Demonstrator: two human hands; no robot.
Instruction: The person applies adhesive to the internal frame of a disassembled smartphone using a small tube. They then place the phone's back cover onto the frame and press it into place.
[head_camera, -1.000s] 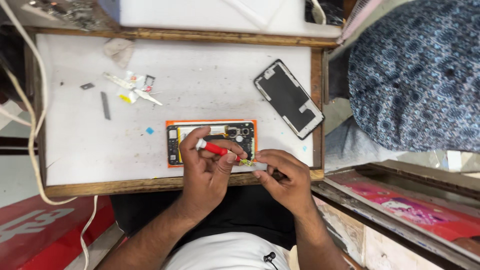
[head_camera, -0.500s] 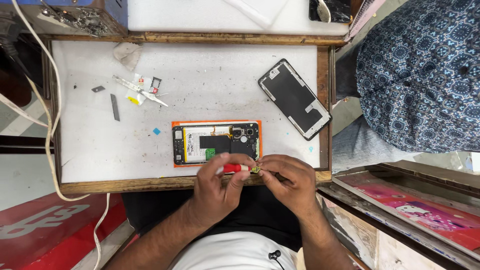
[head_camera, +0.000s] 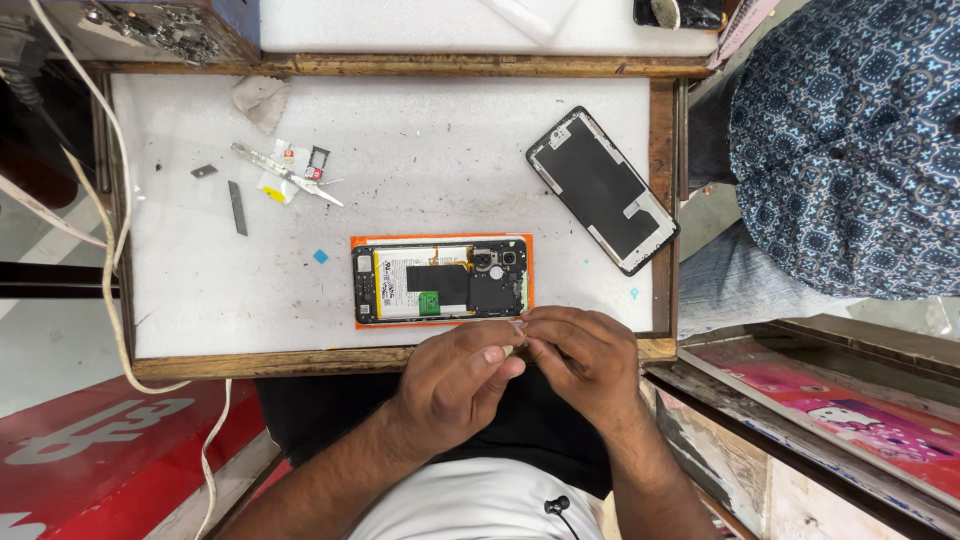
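The white tabletop (head_camera: 400, 150) carries an opened phone (head_camera: 440, 280) on an orange mat, near its front edge. Just below it, left hand (head_camera: 455, 385) and right hand (head_camera: 580, 365) meet, fingers pinched together on something too small to identify. The phone looks light, stiff, fragile inside; hold its edges.
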